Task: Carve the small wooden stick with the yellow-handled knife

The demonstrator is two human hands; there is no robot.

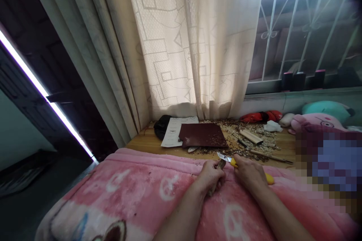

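Observation:
My left hand (210, 176) is closed around a short brown stick (221, 164), whose upper end sticks out above the fingers. In my right hand (249, 173) is a yellow-handled utility knife (225, 157). Its blade points left, close to the top of the stick; whether the two touch I cannot tell. The rear end of the yellow handle shows past the right wrist. Both hands are over a pink patterned blanket (135, 192). Just beyond them, wood shavings (234, 130) lie scattered on a wooden tabletop (147, 141).
A dark red folder (203, 134), a printed sheet (171, 131) and a black bundle (162, 127) lie at the table's left. Amid the shavings are a pale wooden block (251, 136) and a thin stick (271, 156). Farther right are a red item (260, 116), crumpled tissue (273, 126) and a pink plush toy (316, 122).

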